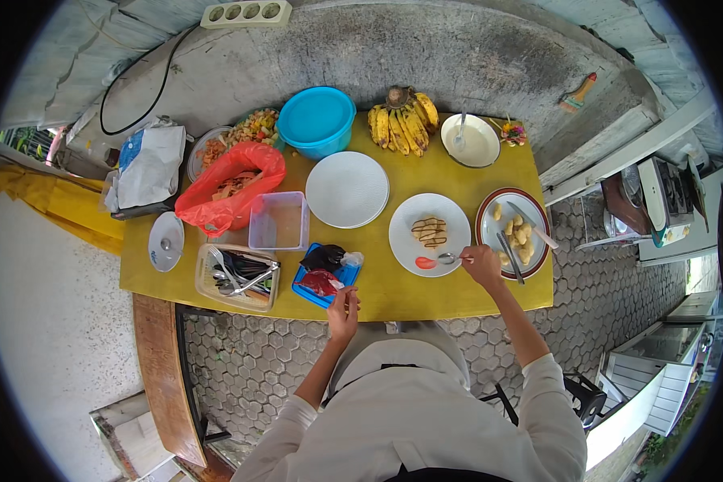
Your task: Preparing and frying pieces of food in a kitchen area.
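My right hand [483, 265] grips the handle of a metal spoon [446, 258] over the front right of a white plate [403, 226]. A red sauce smear [425, 262] lies at the spoon's tip. On the same plate sits a pale fried piece of food [429, 232] with brown sauce lines across it. My left hand [343, 313] is at the front corner of a small blue tray [304, 293], fingers curled beside a plastic bag of red sauce [320, 282]; whether it grips the bag cannot be told. A dark bag [322, 258] shares that tray.
Right of the plate, a brown-rimmed plate [487, 208] holds fried pieces, tongs and a knife. Behind stand stacked white plates [347, 189], bananas [400, 123], a batter bowl [471, 141] and a blue lidded tub [316, 120]. Leftward are a cutlery basket [205, 274] and a red bag [217, 208].
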{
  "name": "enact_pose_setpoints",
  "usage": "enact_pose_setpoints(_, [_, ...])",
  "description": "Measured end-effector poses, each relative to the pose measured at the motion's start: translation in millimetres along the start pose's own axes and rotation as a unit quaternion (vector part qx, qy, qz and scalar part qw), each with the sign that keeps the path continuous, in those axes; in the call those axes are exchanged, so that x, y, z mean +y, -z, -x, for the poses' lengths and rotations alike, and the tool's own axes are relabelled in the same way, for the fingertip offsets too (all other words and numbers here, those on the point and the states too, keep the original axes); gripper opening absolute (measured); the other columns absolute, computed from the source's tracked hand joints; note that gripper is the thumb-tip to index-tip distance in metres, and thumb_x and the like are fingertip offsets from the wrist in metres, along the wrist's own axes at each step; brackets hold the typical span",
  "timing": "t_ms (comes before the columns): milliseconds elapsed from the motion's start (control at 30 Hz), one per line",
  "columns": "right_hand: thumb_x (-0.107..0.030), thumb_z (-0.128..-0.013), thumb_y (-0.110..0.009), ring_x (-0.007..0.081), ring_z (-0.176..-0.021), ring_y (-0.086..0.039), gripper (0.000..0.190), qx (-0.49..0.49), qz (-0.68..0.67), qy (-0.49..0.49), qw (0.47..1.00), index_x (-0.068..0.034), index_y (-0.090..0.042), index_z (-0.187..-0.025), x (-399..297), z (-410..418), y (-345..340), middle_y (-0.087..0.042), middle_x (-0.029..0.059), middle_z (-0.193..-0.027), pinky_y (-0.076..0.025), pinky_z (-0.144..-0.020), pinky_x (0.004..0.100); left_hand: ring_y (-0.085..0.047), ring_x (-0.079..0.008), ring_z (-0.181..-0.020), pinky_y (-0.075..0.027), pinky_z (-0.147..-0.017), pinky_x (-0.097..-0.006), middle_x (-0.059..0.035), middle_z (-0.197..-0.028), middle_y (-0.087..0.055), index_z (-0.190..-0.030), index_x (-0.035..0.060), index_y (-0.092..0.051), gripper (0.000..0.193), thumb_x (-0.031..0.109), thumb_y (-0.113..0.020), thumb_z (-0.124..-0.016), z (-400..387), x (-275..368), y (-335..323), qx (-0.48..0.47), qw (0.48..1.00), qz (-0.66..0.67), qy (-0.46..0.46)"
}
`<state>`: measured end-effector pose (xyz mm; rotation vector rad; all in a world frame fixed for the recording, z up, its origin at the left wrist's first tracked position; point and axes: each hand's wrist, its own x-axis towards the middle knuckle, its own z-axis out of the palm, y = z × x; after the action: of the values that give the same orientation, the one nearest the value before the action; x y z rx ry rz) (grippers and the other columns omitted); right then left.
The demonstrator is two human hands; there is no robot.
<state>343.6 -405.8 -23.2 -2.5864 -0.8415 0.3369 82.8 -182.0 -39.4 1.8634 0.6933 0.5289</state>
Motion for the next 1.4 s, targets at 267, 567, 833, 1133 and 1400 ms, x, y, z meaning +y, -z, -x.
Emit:
enact_pose_setpoints(267, [-0.014,-0.065,-0.064,0.0273,-0.062,-0.062,0.012,0.011,0.006,-0.012,1.0,-0.014,-0.068,-0.076,-14,1,12,-0.063,0.01,-0.067,-0.05,-0.057,0.0374,-0.059,-0.0157,-0.057,-0.048,-0.051,-0.0274,-0.0106,-0.07,-0.058,-0.099,0.0011,-0.055,0.015,0.008,-0.046,-0.088,2,1,1,0.0,1.0,-0.004,0.011])
enact_pose_setpoints(567, [-0.015,-0.068,-0.063,0.0242,-0.064,-0.063,0.012,-0.014,-0.054,0.017,0.998,-0.013,-0.068,-0.078,-24,7,-11,-0.065,0.0067,-0.071,-0.05,-0.057,0.034,-0.058,-0.0136,-0.056,-0.047,-0.051,-0.0253,-0.0088,-0.068,-0.057,-0.098,0.0007,-0.055,0.014,0.009,-0.046,-0.089,-1,3,1,0.006,1.0,-0.003,-0.003])
enact_pose_setpoints(833, [-0.017,-0.065,-0.062,0.026,-0.066,-0.062,0.015,-0.03,-0.084,0.014,0.996,-0.016,-0.069,-0.078,-21,10,-22,-0.065,0.01,-0.074,-0.05,-0.057,0.0358,-0.056,-0.0111,-0.054,-0.045,-0.05,-0.0239,-0.0074,-0.066,-0.056,-0.097,0.0004,-0.054,0.014,0.01,-0.046,-0.09,-1,3,3,0.008,1.0,-0.006,-0.009])
enact_pose_setpoints(1133, [-0.018,-0.065,-0.063,0.0267,-0.067,-0.061,0.014,-0.026,-0.069,0.011,0.997,-0.016,-0.068,-0.077,-17,9,-27,-0.064,0.0108,-0.076,-0.049,-0.057,0.0365,-0.059,-0.0156,-0.057,-0.048,-0.051,-0.0269,-0.0109,-0.07,-0.058,-0.098,0.0006,-0.055,0.015,0.009,-0.047,-0.089,-3,4,4,0.0,1.0,0.004,0.006])
enact_pose_setpoints(1400, [-0.018,-0.065,-0.062,0.0265,-0.065,-0.062,0.014,-0.033,-0.078,0.001,0.996,-0.017,-0.069,-0.078,-16,9,-23,-0.064,0.0094,-0.073,-0.049,-0.057,0.036,-0.056,-0.0116,-0.054,-0.044,-0.05,-0.024,-0.008,-0.066,-0.056,-0.096,0.0,-0.054,0.014,0.01,-0.046,-0.09,-3,7,3,0.006,1.0,0.006,-0.011])
